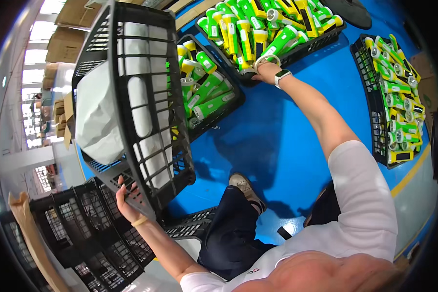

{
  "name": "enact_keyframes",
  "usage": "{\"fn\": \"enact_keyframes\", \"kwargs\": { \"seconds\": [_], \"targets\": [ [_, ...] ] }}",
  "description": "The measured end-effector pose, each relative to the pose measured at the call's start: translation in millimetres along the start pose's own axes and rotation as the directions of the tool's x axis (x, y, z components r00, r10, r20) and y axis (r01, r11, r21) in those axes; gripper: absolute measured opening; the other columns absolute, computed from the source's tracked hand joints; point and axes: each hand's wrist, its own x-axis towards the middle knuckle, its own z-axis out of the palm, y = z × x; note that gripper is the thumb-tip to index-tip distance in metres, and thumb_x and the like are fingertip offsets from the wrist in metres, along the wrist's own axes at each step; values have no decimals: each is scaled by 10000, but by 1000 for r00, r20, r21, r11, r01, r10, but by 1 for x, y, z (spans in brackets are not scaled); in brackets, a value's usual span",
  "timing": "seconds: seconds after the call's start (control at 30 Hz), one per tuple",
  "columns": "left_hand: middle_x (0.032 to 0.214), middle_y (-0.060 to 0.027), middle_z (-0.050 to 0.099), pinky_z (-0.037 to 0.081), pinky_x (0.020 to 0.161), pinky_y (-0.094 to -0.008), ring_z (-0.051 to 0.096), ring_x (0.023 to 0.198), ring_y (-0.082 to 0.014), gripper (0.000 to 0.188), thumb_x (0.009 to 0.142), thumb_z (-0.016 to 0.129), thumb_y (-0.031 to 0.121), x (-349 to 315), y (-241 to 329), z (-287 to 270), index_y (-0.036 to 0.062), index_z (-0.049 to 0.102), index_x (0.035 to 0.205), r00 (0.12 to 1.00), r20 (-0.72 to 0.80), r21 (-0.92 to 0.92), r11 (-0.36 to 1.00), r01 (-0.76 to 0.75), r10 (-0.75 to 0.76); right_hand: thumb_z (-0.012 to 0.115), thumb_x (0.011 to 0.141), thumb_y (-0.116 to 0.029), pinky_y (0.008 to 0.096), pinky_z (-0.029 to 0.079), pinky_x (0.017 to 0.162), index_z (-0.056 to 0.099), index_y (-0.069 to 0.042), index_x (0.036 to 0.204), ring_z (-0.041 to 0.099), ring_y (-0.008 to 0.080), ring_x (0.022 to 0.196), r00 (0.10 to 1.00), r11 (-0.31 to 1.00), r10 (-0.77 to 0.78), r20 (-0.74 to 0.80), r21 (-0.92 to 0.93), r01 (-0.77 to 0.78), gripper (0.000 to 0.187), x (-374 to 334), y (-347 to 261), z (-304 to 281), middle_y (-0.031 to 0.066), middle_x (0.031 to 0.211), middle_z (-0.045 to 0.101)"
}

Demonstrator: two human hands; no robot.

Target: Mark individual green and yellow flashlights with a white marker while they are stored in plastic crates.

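A black plastic crate (116, 92), tipped on its side, stands raised at the left with crumpled white sheeting (97, 114) inside. My left hand (129, 204) grips its lower edge, fingers partly behind the lattice. My right hand (266, 74), a watch on its wrist, reaches far forward and curls at the near corner of a black crate (297, 54) heaped with green and yellow flashlights (246, 36). A pale ring (267, 59) lies right by these fingers; what it belongs to is unclear. Behind the raised crate, a second flashlight crate (219, 117) is partly hidden.
Another crate of flashlights (393, 97) stands at the right on the blue floor (248, 141). Black crates (87, 224) are stacked at the lower left beside a cardboard strip (31, 238). Brown cartons (63, 44) sit at the far left. My shoe (246, 187) is below.
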Motion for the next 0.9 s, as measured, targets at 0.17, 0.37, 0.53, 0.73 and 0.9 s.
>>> {"fn": "enact_keyframes", "kwargs": {
  "seconds": [0.17, 0.37, 0.53, 0.73, 0.9],
  "targets": [
    [866, -141, 583, 451, 527, -248, 545, 637, -160, 394, 820, 540, 201, -17, -4, 12, 144, 497, 1207, 1000, -16, 40, 999, 16, -15, 633, 790, -406, 433, 456, 829, 589, 30, 993, 559, 371, 965, 999, 1000, -28, 22, -8, 29, 483, -83, 36, -15, 213, 987, 600],
    [931, -176, 580, 459, 535, -306, 548, 634, -210, 401, 829, 529, 198, -12, -9, 55, 171, 458, 1223, 998, 69, 89, 996, -13, 7, 682, 762, -323, 470, 448, 742, 502, -56, 946, 545, 408, 893, 967, 971, -219, 131, 129, 202, 371, -214, 110, -31, 218, 913, 538],
    [883, -156, 576, 443, 526, -306, 532, 627, -202, 398, 814, 544, 194, 26, -26, 111, 169, 463, 1203, 976, 214, 76, 997, 16, -32, 700, 728, -310, 461, 470, 711, 506, -79, 865, 542, 349, 864, 953, 956, -288, 97, 82, 281, 332, -296, 112, -16, 130, 863, 550],
    [921, -165, 565, 477, 588, -380, 556, 709, -251, 368, 789, 553, 172, 63, -41, 231, 168, 489, 1152, 938, 337, 58, 997, 60, -76, 587, 773, -168, 421, 485, 678, 509, -87, 790, 568, 328, 761, 977, 974, -161, 141, 182, 135, 115, -319, 89, -19, 130, 730, 560],
    [932, -147, 599, 537, 757, -443, 610, 811, -311, 213, 772, 561, 121, 96, -66, 314, 12, 542, 955, 790, 588, 133, 984, 118, -174, 625, 746, -155, 402, 486, 561, 566, -64, 788, 637, 252, 659, 952, 961, -266, 154, 117, 250, 116, -304, 91, -36, 38, 641, 628]
  ]
}}
